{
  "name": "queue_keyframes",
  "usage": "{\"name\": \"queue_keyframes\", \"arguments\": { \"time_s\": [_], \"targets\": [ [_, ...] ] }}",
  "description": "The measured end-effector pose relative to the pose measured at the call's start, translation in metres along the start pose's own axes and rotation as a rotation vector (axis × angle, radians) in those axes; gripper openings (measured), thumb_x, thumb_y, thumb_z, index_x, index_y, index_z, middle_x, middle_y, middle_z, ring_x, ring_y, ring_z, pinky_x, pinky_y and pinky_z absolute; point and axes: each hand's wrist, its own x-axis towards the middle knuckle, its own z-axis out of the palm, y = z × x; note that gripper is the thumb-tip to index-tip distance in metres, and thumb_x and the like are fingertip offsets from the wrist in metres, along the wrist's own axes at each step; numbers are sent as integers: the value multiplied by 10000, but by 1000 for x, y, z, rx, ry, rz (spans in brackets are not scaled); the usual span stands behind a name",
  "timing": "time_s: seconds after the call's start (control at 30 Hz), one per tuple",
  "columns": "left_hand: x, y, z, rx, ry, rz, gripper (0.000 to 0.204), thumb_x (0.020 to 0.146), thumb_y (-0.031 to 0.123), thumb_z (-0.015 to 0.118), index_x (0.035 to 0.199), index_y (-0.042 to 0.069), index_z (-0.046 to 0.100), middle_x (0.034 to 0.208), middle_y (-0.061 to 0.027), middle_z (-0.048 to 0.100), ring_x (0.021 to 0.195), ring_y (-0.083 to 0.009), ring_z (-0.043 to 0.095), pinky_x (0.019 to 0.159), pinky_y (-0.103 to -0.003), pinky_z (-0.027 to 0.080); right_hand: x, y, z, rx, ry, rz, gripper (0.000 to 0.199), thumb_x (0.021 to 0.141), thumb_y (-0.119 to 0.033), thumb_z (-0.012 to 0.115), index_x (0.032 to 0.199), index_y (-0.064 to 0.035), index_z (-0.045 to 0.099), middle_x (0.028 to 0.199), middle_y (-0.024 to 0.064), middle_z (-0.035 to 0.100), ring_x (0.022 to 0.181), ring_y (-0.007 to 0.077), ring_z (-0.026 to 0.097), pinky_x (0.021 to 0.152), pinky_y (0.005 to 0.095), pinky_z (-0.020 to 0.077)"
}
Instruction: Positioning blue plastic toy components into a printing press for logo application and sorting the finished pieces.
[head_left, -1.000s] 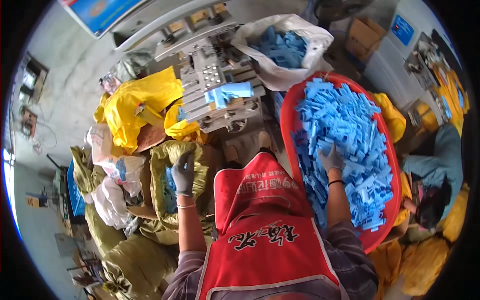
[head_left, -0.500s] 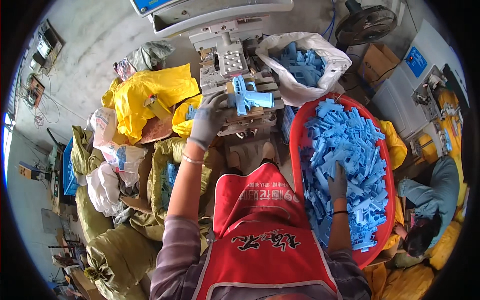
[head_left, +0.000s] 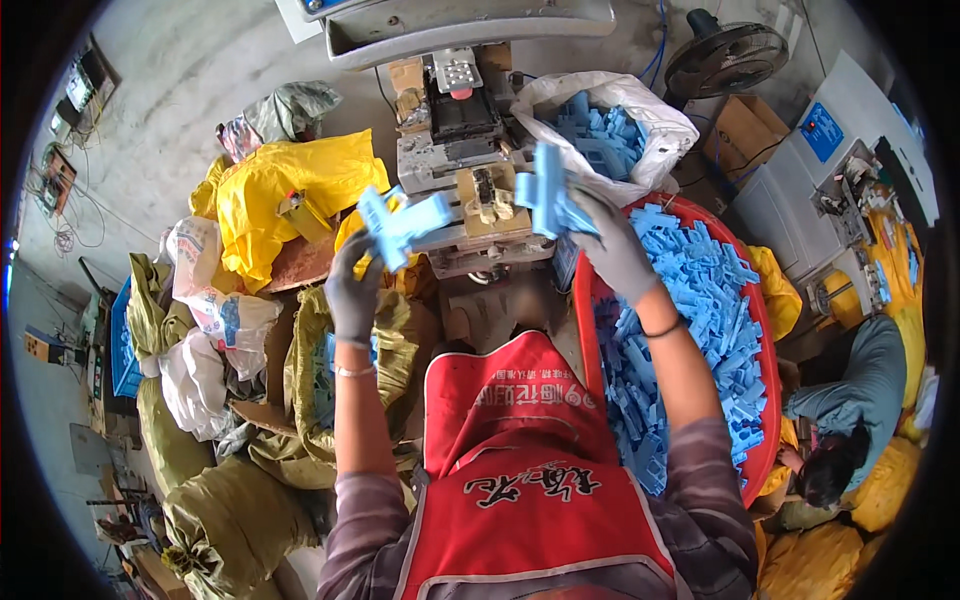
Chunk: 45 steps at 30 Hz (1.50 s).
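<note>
Blue pistol-shaped pieces [head_left: 404, 228] jut beyond the left hand [head_left: 355, 298] and right hand [head_left: 616, 250], each half-curled, gripping one.

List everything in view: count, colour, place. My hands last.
Machine: one, grey, ahead
Fixture: one, tan, on the machine
Gun-shaped pieces: two, light blue, held near the fixture
Tub: one, red, right
Open sack: one, white, beyond tub
Loose pieces: many, blue, in tub and sack
Yellow sacks: several, yellow, left and right
Olive sacks: several, olive, left
Plastic bags: several, white, left
Crate: one, blue, left
Fan: one, dark, upper right
Carton: one, brown, upper right
Cabinet: one, grey, right
Co-worker: one, bluish clothing, far right
Apron: one, red, centre
Left grip: one, grey-gloved, holding a piece
Right grip: one, grey-gloved, likewise
</note>
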Motion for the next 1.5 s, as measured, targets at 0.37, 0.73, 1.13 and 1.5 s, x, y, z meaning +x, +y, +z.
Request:
{"name": "queue_keyframes", "arguments": {
  "time_s": [0.37, 0.73, 1.13, 1.5],
  "targets": [
    [-111, -50, -89, 167, 100, -444, 268, 988, 177, 614, 1191, 14, 675, 1143, -132, 716, 1043, -230, 682, 891, -335, 522, 73, -9, 34, -259, -418, -147, 480, 877, -93, 647, 1351, -108, 572, 1388, 148, 545, 1274, 354, 518, 1100, 413, 406],
    [-98, 3, 12, -80, -294, -285, 241, 992, 87, 584, 1176, -36, 680, 1129, -116, 729, 1021, -175, 675, 928, -313, 509, -45, -204, -47, 381, -187, -855, 162, 930, -187, 637, 1049, -88, 685, 1005, 102, 653, 868, 249, 634, 821, 405, 536],
    [-116, 14, 23, -91, -342, -454, 235, 987, 65, 577, 1173, -30, 685, 1125, -114, 730, 1036, -171, 673, 919, -311, 515, -115, -160, -32, 200, 411, -435, 115, 918, -252, 656, 930, -139, 677, 913, 25, 632, 793, 227, 614, 725, 394, 535],
    [-114, 12, 15, 45, -343, -349, 226, 974, 88, 593, 1141, -10, 710, 1060, -108, 746, 963, -177, 694, 897, -314, 524, -352, 118, -45, -910, -416, 374, 552, 838, -22, 545, 1333, -255, 621, 1242, 84, 593, 1092, 371, 575, 944, 461, 495]
  ]
}}
